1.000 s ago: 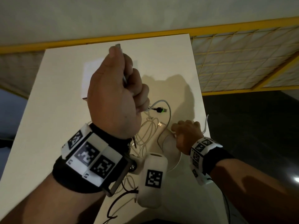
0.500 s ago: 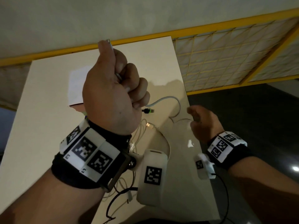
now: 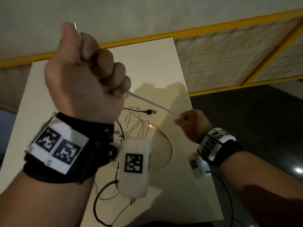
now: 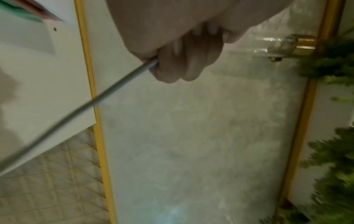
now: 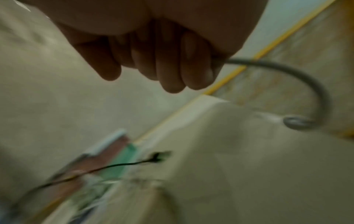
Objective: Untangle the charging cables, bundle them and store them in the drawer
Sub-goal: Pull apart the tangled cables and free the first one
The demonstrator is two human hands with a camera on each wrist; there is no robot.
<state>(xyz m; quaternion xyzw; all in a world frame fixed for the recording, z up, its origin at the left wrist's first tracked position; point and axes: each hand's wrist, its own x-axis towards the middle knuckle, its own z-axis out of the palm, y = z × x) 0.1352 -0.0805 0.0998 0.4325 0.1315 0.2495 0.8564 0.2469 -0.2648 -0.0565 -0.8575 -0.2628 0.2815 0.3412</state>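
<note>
left hand [image 3: 82, 82]: fist, raised above table, fingers wrapped tight on white cable [image 3: 154, 104], plug tip pokes out by the thumb
right hand [image 3: 193, 125]: curled, pinching same cable near table's right edge
white cable: taut between both hands, off the table [image 3: 147, 63]
remaining cables [image 3: 136, 126]: tangled on tabletop, black lead with green-lit plug [image 3: 151, 111] on top

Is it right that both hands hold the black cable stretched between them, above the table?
Not quite: the cable stretched between the left hand and right hand is the white cable. The head view shows the black cable lying on the table.
</note>
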